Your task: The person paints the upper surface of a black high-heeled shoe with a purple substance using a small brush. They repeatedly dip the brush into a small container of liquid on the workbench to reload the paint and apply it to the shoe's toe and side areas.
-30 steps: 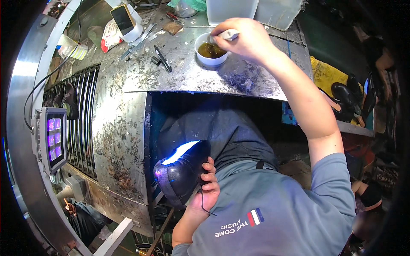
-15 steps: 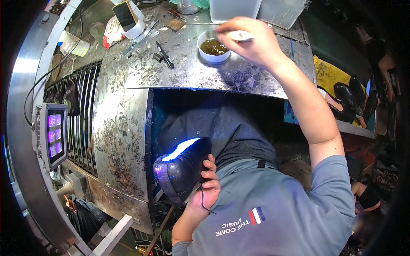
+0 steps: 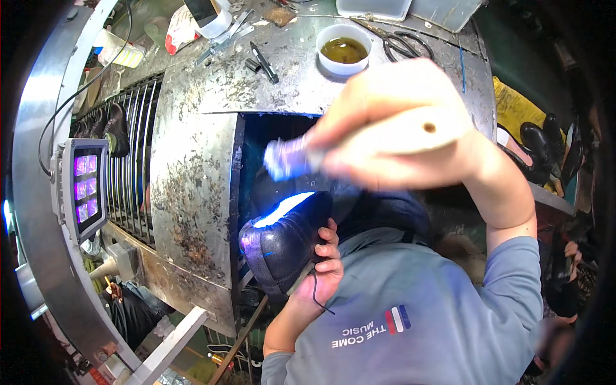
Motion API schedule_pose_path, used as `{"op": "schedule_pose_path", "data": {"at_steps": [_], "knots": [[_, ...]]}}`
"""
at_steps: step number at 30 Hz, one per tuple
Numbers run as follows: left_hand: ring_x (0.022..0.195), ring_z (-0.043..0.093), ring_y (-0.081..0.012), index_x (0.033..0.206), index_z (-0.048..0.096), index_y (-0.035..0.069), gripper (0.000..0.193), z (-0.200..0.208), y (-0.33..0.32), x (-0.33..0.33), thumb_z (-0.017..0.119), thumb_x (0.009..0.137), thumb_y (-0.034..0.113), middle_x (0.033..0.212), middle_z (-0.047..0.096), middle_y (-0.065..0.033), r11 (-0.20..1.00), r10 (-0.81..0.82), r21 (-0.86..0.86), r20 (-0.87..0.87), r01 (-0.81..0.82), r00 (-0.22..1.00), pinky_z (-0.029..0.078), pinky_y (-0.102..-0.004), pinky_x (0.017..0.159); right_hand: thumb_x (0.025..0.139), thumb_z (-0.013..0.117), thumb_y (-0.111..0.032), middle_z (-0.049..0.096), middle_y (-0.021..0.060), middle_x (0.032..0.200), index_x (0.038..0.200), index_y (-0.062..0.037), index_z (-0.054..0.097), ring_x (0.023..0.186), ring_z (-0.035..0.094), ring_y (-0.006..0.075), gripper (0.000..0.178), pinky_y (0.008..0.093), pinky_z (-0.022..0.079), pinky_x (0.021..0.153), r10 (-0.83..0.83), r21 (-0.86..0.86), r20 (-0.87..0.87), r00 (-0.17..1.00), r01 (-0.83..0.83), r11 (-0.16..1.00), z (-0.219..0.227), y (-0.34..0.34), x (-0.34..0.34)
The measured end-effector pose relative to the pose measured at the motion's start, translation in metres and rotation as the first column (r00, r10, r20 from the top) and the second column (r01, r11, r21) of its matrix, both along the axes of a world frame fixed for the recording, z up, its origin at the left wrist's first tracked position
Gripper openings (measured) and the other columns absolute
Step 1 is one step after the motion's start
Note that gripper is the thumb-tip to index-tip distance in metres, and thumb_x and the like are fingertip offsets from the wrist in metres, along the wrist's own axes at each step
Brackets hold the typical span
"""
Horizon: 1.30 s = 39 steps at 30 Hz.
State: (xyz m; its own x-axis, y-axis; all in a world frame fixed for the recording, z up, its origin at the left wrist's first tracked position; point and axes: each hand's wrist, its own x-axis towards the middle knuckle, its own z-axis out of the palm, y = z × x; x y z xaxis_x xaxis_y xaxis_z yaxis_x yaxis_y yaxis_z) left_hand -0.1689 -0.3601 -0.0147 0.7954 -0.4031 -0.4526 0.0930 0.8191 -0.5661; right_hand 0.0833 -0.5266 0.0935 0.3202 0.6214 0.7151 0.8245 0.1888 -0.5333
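Observation:
My left hand grips a black shoe from its right side, fingers curled round it, with a dark lace hanging over the wrist. A strip along the shoe's upper face glows bright blue-white. Above it my right hand is closed round the pale handle of a brush; its bristles look blurred and blue-lit, a little above the shoe and apart from it. Behind the right hand, a white bowl of yellowish-brown liquid stands on the worn metal bench.
A lamp with violet-lit cells stands at the left, near a barred rack with dark shoes. On the bench lie a black marker, scissors and a phone. Black shoes sit at the far right.
My right hand has come from over the bowl down toward the shoe with the brush, uncovering the scissors. My left hand keeps its hold on the shoe. The view has shifted slightly.

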Motion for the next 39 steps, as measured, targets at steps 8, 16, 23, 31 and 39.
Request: {"op": "schedule_pose_path", "data": {"at_steps": [8, 16, 23, 31, 39], "knots": [[0.094, 0.07, -0.0214, 0.139, 0.052, 0.004, 0.055, -0.005, -0.002, -0.002, 0.062, 0.1, 0.041, 0.115, 0.068, -0.0072, 0.995, -0.009, 0.098, 0.055, 0.004, 0.998, 0.054, -0.0321, 0.067, 0.071, 0.077, -0.017, 0.065, 0.0074, 0.073, 0.079, -0.008, 0.067, 0.068, 0.068, 0.0303, 0.016, 0.0403, 0.054, 0.058, 0.172, -0.016, -0.205, 0.963, -0.179, 0.984, 0.014, 0.021, -0.042], [0.098, 0.069, -0.0234, 0.141, 0.052, 0.004, 0.059, -0.008, -0.004, -0.003, 0.061, 0.099, 0.044, 0.118, 0.067, -0.0091, 0.993, -0.036, 0.113, 0.074, 0.028, 0.997, 0.054, -0.0345, 0.072, 0.062, 0.073, -0.019, 0.055, 0.0108, 0.06, 0.063, -0.0083, 0.06, 0.062, 0.061, 0.0356, 0.017, 0.0452, 0.049, 0.054, 0.168, -0.072, -0.251, 0.953, -0.192, 0.979, 0.018, 0.025, -0.043], [0.101, 0.069, -0.0251, 0.142, 0.051, 0.004, 0.062, -0.014, -0.008, -0.003, 0.061, 0.099, 0.047, 0.121, 0.066, -0.0109, 0.991, -0.076, 0.115, 0.099, 0.064, 0.992, 0.053, -0.0366, 0.077, 0.066, 0.069, -0.012, 0.054, 0.0138, 0.059, 0.064, -0.0056, 0.06, 0.062, 0.059, 0.0378, 0.012, 0.0465, 0.049, 0.055, 0.203, -0.029, -0.301, 0.932, -0.222, 0.975, 0.011, 0.025, -0.043], [0.105, 0.068, -0.0271, 0.144, 0.05, 0.004, 0.065, -0.021, -0.021, -0.004, 0.06, 0.099, 0.05, 0.125, 0.065, -0.0128, 0.988, -0.121, 0.109, 0.146, 0.106, 0.982, 0.053, -0.039, 0.083, 0.069, 0.068, -0.013, 0.06, 0.0152, 0.064, 0.069, -0.0047, 0.066, 0.066, 0.062, 0.0386, 0.008, 0.0465, 0.051, 0.059, 0.306, 0.076, -0.396, 0.866, -0.301, 0.951, 0.002, 0.025, -0.045], [0.109, 0.067, -0.0291, 0.146, 0.049, 0.004, 0.069, -0.022, -0.029, -0.008, 0.059, 0.098, 0.053, 0.128, 0.064, -0.0148, 0.986, -0.143, 0.109, 0.16, 0.127, 0.977, 0.052, -0.0413, 0.088, 0.081, 0.076, -0.011, 0.07, 0.0121, 0.081, 0.091, -0.003, 0.074, 0.073, 0.069, 0.0317, 0.013, 0.0387, 0.055, 0.063, 0.372, 0.109, -0.385, 0.845, -0.358, 0.927, -0.006, 0.023, -0.048]]}}
